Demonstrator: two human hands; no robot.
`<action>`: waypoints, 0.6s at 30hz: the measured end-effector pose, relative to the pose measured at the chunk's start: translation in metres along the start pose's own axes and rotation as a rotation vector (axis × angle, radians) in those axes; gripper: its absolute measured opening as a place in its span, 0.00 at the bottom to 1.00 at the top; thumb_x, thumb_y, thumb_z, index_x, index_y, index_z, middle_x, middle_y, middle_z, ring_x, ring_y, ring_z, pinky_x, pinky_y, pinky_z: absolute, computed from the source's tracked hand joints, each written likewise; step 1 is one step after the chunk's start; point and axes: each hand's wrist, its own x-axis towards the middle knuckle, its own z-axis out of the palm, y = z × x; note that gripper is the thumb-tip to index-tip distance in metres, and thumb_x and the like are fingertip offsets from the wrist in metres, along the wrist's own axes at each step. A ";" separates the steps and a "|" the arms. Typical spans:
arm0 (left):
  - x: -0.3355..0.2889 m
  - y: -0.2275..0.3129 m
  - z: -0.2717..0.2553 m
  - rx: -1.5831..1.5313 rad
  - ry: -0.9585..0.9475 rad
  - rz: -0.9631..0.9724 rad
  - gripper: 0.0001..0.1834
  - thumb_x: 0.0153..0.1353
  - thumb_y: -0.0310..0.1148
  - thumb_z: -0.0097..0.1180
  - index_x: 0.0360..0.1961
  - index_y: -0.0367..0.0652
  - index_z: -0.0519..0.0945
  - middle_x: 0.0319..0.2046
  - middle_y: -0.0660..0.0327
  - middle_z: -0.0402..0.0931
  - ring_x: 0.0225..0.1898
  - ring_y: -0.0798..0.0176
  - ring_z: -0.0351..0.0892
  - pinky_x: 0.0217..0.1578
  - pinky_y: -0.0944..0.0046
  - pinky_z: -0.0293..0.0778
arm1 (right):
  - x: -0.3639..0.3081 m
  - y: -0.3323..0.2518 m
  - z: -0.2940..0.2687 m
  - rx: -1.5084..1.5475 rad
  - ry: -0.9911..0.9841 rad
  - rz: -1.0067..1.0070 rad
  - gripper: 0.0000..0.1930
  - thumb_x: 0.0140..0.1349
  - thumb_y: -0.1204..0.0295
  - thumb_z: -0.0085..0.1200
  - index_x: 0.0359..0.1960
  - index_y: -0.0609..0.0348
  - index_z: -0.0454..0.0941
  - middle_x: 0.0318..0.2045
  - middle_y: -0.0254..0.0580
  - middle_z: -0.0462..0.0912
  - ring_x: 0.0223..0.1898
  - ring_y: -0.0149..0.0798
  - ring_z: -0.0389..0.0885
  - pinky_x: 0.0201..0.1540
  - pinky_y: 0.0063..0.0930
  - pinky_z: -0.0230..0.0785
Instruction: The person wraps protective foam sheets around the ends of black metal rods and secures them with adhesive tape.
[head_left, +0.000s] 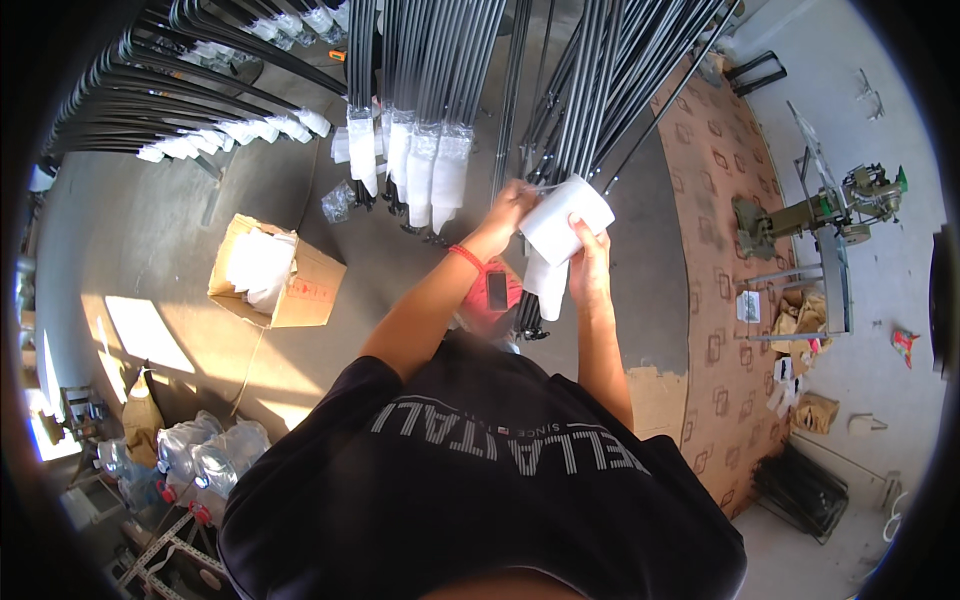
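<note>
My right hand (592, 262) grips a white roll of wrapping film (560, 222), thumb on its side, in front of a bundle of dark metal rods (590, 90). At the roll's left end my left hand (512, 208) is closed. A thin clear strip of film seems to run from its fingers to the roll. White wrapping (546, 285) covers the bundle's near end below the roll, and dark rod tips (531, 320) stick out of it. Part of the bundle is hidden behind the roll and hands.
Bundles of rods with white-wrapped ends (438, 170) stand left of my hands. More curved rods (120, 95) line the far left. An open cardboard box (305, 290) holds white sheets. A red stool-like object with a phone (497, 290) lies below. A green machine (820, 212) stands right.
</note>
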 end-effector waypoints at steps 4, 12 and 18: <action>0.014 -0.006 0.002 -0.025 -0.037 -0.036 0.09 0.62 0.37 0.44 0.35 0.41 0.70 0.25 0.65 0.70 0.27 0.72 0.70 0.28 0.70 0.67 | -0.009 -0.010 0.004 -0.053 0.163 0.020 0.23 0.49 0.65 0.57 0.46 0.61 0.68 0.39 0.37 0.74 0.43 0.32 0.71 0.47 0.28 0.63; 0.044 -0.030 0.012 -0.060 -0.187 -0.152 0.11 0.60 0.36 0.47 0.37 0.41 0.74 0.34 0.61 0.75 0.34 0.67 0.75 0.35 0.67 0.72 | 0.008 -0.013 -0.020 -0.008 0.073 -0.013 0.30 0.46 0.63 0.59 0.49 0.62 0.63 0.42 0.40 0.72 0.44 0.36 0.70 0.47 0.30 0.62; 0.059 -0.041 0.030 0.391 -0.431 0.409 0.08 0.59 0.34 0.47 0.33 0.41 0.74 0.28 0.65 0.74 0.29 0.73 0.73 0.29 0.71 0.71 | -0.006 -0.026 -0.016 -0.131 0.234 -0.108 0.27 0.46 0.64 0.59 0.47 0.63 0.66 0.40 0.39 0.73 0.42 0.34 0.71 0.46 0.28 0.63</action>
